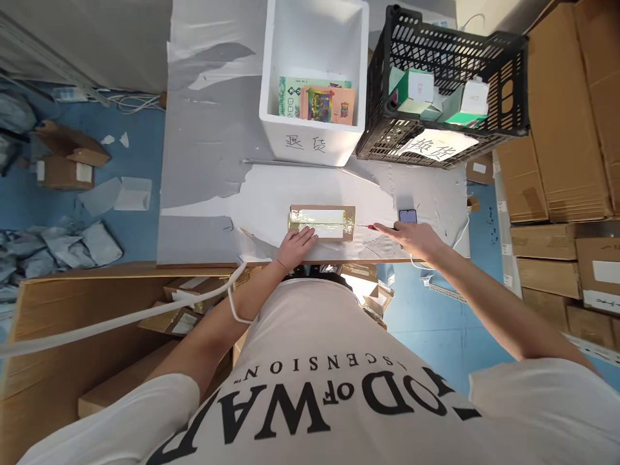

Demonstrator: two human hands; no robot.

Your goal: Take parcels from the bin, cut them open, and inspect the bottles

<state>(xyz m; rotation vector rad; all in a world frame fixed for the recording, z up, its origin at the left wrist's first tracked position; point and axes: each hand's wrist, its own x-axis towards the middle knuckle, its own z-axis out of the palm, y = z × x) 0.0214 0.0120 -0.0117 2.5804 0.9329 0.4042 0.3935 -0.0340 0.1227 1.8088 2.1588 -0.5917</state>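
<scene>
A small cardboard box (349, 224) with a white label and shiny clear tape lies on the table in front of me. My left hand (297, 247) rests on its lower left part, fingers stretched out. To the right of the box, my right hand (417, 239) is closed round a utility knife (372, 227) with a red and black handle. Its thin blade points left, at the box's right end; I cannot tell whether it touches. Just above the right hand lies a phone (407, 216).
Behind stand a white foam box (310, 145) holding colourful flat packs and a black crate (513, 97) holding small boxes. Stacked cartons (545, 242) are at right. A large open carton (29, 361) is at lower left, and a white tube (145, 313) crosses my left arm.
</scene>
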